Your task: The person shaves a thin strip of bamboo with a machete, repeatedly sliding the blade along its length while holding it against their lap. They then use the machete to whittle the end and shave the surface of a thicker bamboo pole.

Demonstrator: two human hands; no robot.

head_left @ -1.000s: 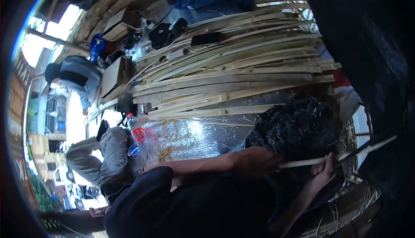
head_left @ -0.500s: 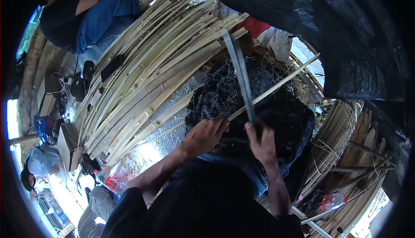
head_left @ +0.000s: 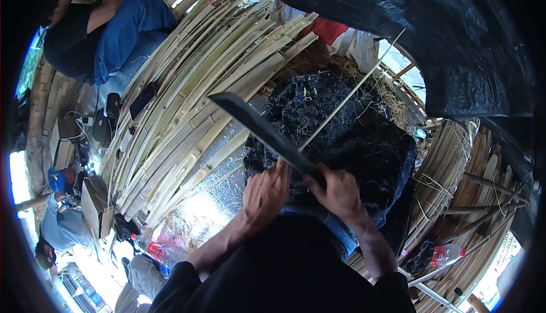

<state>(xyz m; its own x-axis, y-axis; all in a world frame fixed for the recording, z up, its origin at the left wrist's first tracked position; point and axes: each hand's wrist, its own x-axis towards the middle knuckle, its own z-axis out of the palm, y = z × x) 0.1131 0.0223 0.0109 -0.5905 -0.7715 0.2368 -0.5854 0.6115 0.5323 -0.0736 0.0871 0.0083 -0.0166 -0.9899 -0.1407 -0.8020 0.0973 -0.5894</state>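
My right hand (head_left: 336, 192) is closed round the handle of a long dark-bladed knife (head_left: 259, 128). The blade points up and to the left, over the ends of the split bamboo strips. My left hand (head_left: 266, 192) is closed near the middle of the blade, holding a thin bamboo strip (head_left: 354, 89) that runs up to the right past the knife. The strip's lower end is hidden by the blade and my fingers. Under both hands a dark patterned cloth (head_left: 307, 105) lies over my lap, dotted with small shavings.
Many split bamboo strips (head_left: 193, 102) lie on a silvery sheet (head_left: 213, 199) at the left. Bundled slats (head_left: 443, 171) and a bottle (head_left: 446, 254) are at the right. Another bottle (head_left: 153, 249) stands lower left. A person in blue trousers (head_left: 136, 23) sits upper left; another person (head_left: 65, 222) is lower left.
The knife has swung from nearly upright to a leftward slant, its blade turned flatter. The thin strip now points more steeply upward. My left hand has turned upright beside the blade.
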